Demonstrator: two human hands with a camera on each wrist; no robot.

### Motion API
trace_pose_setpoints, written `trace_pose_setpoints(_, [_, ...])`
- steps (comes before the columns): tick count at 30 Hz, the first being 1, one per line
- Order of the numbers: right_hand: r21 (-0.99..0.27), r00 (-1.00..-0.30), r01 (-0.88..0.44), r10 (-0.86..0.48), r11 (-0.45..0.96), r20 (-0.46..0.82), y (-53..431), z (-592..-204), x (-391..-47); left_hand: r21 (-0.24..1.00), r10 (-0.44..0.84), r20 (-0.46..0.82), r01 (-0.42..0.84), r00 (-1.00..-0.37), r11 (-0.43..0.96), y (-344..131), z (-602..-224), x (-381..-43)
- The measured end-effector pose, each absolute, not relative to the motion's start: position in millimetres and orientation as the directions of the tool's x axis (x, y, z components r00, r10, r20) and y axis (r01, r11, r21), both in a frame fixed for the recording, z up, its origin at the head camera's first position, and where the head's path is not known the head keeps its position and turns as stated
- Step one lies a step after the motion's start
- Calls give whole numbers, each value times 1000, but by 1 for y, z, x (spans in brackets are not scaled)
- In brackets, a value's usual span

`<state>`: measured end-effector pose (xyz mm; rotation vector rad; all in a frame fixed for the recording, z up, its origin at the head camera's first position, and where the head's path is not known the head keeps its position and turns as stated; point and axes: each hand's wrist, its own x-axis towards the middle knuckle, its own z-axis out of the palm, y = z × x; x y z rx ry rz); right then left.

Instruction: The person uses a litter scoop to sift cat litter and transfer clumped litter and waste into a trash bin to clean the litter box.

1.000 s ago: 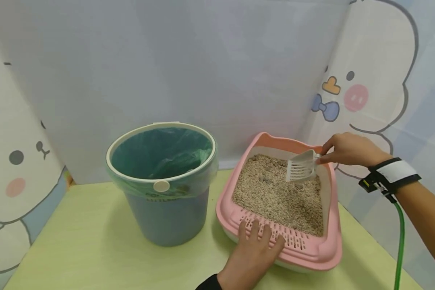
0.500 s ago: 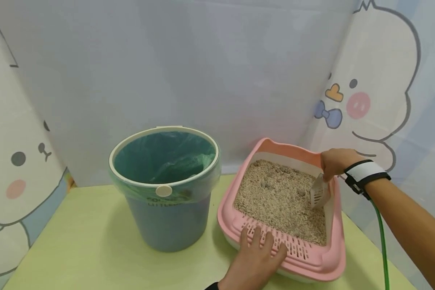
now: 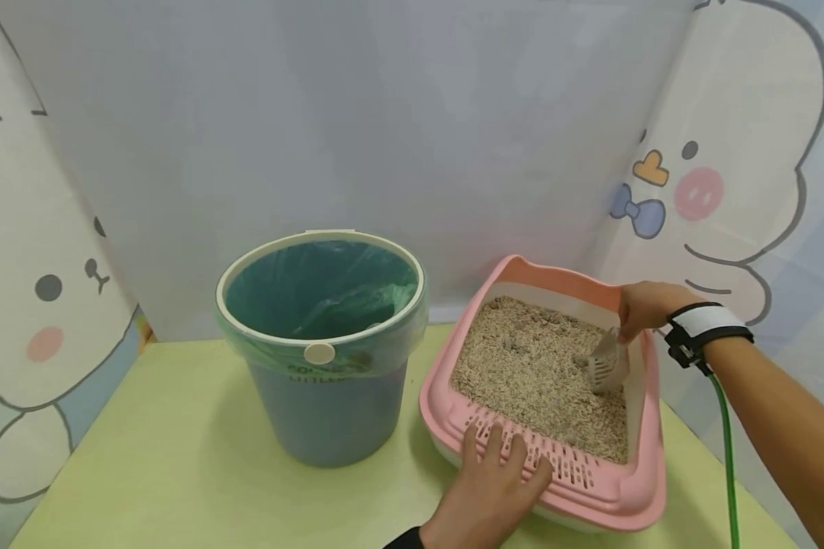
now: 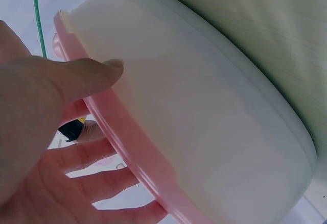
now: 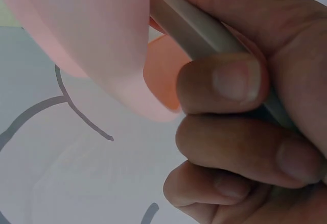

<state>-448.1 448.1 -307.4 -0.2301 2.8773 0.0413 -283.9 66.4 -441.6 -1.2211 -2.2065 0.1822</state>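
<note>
A pink-rimmed litter box [image 3: 440,396] full of tan litter [image 3: 522,366] stands on the table. My left hand [image 3: 487,488] holds its near edge: the fingers lie spread over the slotted pink rim, while the thumb [image 4: 97,76] sits against the pale outer wall in the left wrist view. At the box's right side, my right hand [image 3: 645,305] grips a pale slotted litter scoop [image 3: 606,366]. The scoop's blade tilts down into the litter beside a small dark clump [image 3: 580,360]. In the right wrist view, curled fingers wrap the scoop handle [image 5: 199,25].
Left of the box stands a blue-grey bin [image 3: 329,419] lined with a green bag [image 3: 288,297]. Cartoon-printed cloth [image 3: 494,137] hangs behind and at both sides. A green cable [image 3: 730,465] runs down from the right wrist. Both stand on a yellow-green table [image 3: 178,457].
My right hand has lowered the scoop from above the box into the litter near the right wall. My left hand keeps its place on the near rim.
</note>
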Motion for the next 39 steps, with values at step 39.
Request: trace_pose_setpoints(39, [-312, -961, -195, -244, 930, -127, 411, -337, -483, -401, 814, 432, 726, -388, 559, 65, -440, -283])
